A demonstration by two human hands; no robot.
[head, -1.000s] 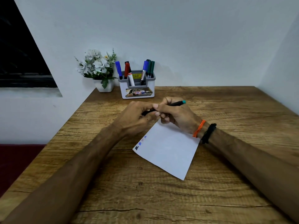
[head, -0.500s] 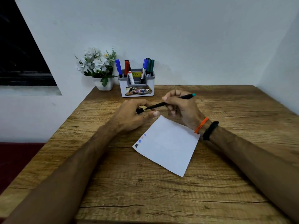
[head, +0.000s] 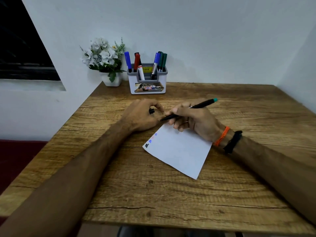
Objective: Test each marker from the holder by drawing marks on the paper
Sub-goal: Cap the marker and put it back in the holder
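My right hand grips a thin black marker with a teal end, its bare tip pointing left just above the far corner of the white paper. In my left hand, curled on the table beside that corner, sits the marker's black cap. Several small blue, red and black marks run along the paper's left edge. The grey and white holder stands at the back of the table with several blue, red and green markers upright in it.
A white pot of artificial flowers stands left of the holder against the wall. The wooden table has its left edge close to my left forearm. Orange and black bands circle my right wrist.
The cap came off the marker and stayed in my left hand. My right hand then lowered the uncapped marker toward the paper's far corner.
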